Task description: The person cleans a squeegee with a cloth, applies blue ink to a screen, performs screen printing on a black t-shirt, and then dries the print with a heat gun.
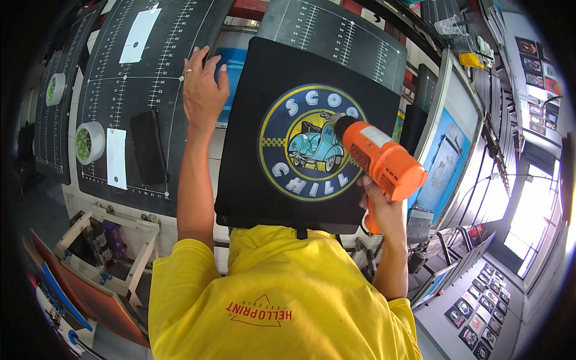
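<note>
My right hand [385, 207] is wrapped round the handle of an orange heat gun [384, 157]. Its dark metal nozzle points left, over the upper right part of a round print [312, 150] with a turquoise scooter in a blue and yellow ring. That print is on black fabric [243, 180] spread over a board right in front of me. My left hand [204, 90] holds nothing, its fingers stretched out. It lies at the right edge of a dark ruled board [135, 99]; whether it presses on the board I cannot tell.
On the left board are a black phone-like slab [148, 147], a tape roll [90, 143] and white paper pieces [140, 36]. A framed screen [447, 141] with a blue surface stands to the right. At lower left is an open metal-framed holder [108, 246] with bottles.
</note>
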A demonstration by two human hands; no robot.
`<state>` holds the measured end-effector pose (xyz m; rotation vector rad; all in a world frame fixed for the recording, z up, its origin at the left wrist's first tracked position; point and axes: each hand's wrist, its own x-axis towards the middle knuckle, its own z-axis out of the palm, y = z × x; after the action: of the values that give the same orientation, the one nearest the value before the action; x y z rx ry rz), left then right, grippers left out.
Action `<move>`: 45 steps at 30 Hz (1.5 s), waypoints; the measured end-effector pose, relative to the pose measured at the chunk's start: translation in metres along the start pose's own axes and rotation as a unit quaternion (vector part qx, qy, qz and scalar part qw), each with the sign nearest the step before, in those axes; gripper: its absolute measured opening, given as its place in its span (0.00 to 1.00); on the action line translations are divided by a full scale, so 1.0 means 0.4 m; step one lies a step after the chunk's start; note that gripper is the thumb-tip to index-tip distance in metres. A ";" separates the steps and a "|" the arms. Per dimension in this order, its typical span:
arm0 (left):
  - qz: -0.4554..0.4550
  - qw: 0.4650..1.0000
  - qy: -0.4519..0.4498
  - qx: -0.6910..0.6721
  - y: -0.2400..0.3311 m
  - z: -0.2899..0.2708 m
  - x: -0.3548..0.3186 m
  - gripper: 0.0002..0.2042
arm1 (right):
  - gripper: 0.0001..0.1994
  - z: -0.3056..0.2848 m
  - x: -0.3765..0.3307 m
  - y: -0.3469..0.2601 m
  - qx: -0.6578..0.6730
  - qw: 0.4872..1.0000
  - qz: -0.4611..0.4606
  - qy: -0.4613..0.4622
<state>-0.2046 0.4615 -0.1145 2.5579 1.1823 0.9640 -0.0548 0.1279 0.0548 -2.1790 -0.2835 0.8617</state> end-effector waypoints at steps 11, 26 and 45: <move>0.000 1.000 0.001 -0.004 -0.005 0.000 -0.002 0.12 | 0.16 0.021 0.018 -0.010 -0.001 1.000 -0.007 -0.017; 0.005 1.000 -0.002 -0.007 -0.002 -0.003 -0.003 0.12 | 0.12 0.044 -0.038 -0.050 -0.072 0.992 -0.075 -0.076; 0.005 1.000 0.013 -0.008 -0.001 -0.005 0.000 0.11 | 0.14 0.039 -0.070 0.007 -0.147 0.964 -0.186 -0.121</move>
<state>-0.2061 0.4616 -0.1133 2.5481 1.1655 1.0081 -0.0862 0.1225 0.0592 -2.1781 -0.9642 0.9109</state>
